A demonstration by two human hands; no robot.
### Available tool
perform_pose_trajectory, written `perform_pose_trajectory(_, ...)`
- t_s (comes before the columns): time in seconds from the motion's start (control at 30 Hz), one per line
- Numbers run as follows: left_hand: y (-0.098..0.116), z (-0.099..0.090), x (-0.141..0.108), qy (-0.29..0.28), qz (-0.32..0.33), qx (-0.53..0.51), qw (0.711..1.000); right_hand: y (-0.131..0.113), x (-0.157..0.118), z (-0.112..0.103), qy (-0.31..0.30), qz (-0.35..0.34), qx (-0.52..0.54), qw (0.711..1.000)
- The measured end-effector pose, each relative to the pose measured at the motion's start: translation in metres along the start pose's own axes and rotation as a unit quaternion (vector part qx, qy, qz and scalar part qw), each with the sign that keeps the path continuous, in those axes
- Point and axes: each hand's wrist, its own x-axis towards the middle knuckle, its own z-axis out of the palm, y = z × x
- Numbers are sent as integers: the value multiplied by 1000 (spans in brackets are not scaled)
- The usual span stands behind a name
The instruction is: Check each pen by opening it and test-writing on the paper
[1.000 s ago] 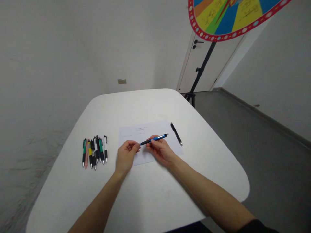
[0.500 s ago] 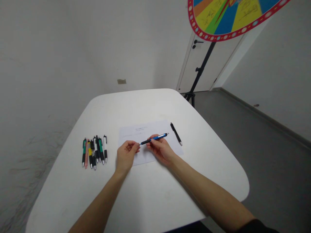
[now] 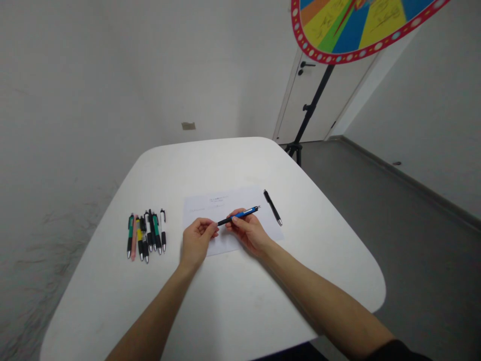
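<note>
A blue and black pen (image 3: pixel 246 213) is held tilted above a sheet of paper (image 3: pixel 199 198) with a few lines of faint writing. My right hand (image 3: pixel 250 231) is closed round the pen's blue barrel, thumb on top. The fingertips of my left hand (image 3: pixel 198 236) pinch the pen's lower left end, hiding its tip. Just right of my right hand, a black pen (image 3: pixel 272 207) with a silver tip lies slanted across the paper's right edge.
Several pens (image 3: pixel 146 235), green, pink, yellow, white and black, lie side by side at the left of the white table (image 3: pixel 210 163). Beyond the table's right corner stands a tripod (image 3: pixel 315 98) bearing a colourful wheel (image 3: pixel 353 30), in front of a door (image 3: pixel 293 108).
My left hand has shifted slightly right, closer along the pen, and its fingers now cover the small blue end that showed before. The other pens have not moved.
</note>
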Motion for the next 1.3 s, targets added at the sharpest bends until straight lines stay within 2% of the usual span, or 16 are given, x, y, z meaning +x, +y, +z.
perform_pose_trajectory(0.1,1,-2,-3,-12,30,40,999,-1,0,-1,12,6,-4,1000)
perform_pose_trajectory(0.4,5,-6,-7,20,162,161,973,2,0,-1,7,10,-36,999)
perform_pose_trajectory(0.47,6,-8,-8,9,220,194,956,2,0,-2,4,19,-31,999)
perform_pose_trajectory(0.57,5,-11,-8,-14,326,242,914,2,-1,-2,-4,40,-15,999)
perform_pose_trajectory(0.67,2,-11,-7,-13,382,276,882,1,-2,-2,-3,50,6,999)
perform_pose_trajectory(0.77,-1,-11,-7,9,378,291,879,-1,-2,-1,2,51,22,998)
perform_pose_trajectory(0.87,0,-10,-8,20,340,294,893,-1,-2,1,8,50,29,998)
perform_pose_trajectory(1.07,3,-11,-6,-17,275,338,900,1,-2,1,4,39,10,999)
perform_pose_trajectory(1.17,1,-11,-5,-21,285,336,898,2,-2,0,7,34,5,999)
perform_pose_trajectory(1.3,-3,-10,-6,-18,328,303,894,3,0,-1,11,35,11,999)
